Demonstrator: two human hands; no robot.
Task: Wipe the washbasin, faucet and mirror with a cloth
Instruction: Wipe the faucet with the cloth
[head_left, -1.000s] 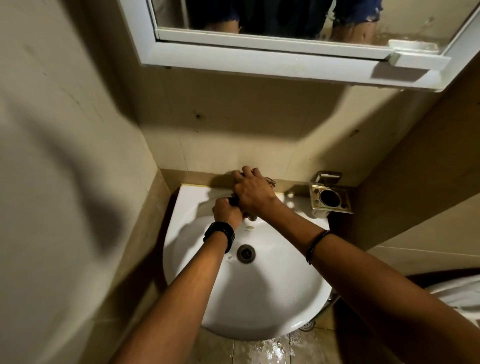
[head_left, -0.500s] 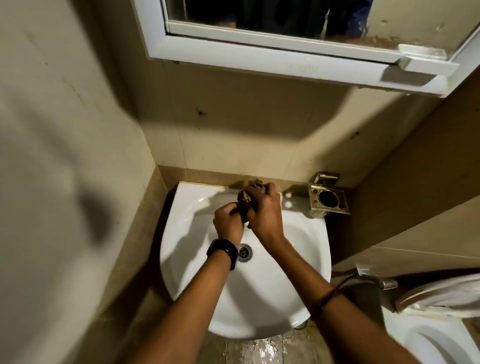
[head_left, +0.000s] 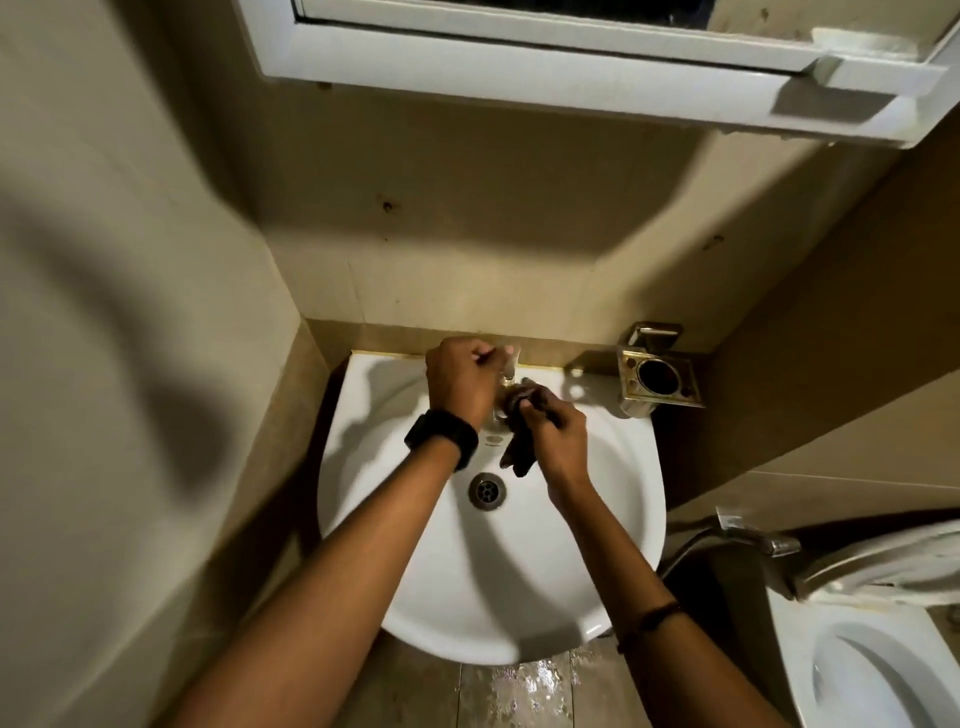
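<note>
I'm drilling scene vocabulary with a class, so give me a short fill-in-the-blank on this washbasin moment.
1. The dark cloth is gripped in the ____ hand.
2. The black watch sits on the ____ wrist.
3. The drain lies in the bottom of the white ____.
4. The metal holder is fixed to the wall on the ____ of the faucet.

Missing words: right; left; washbasin; right

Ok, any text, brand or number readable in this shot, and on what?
None can be read.
washbasin: a small mark below the faucet, too blurred to read.
wristband on the left hand: plain black, no digits showing.
mirror frame and metal holder: no lettering visible.
</note>
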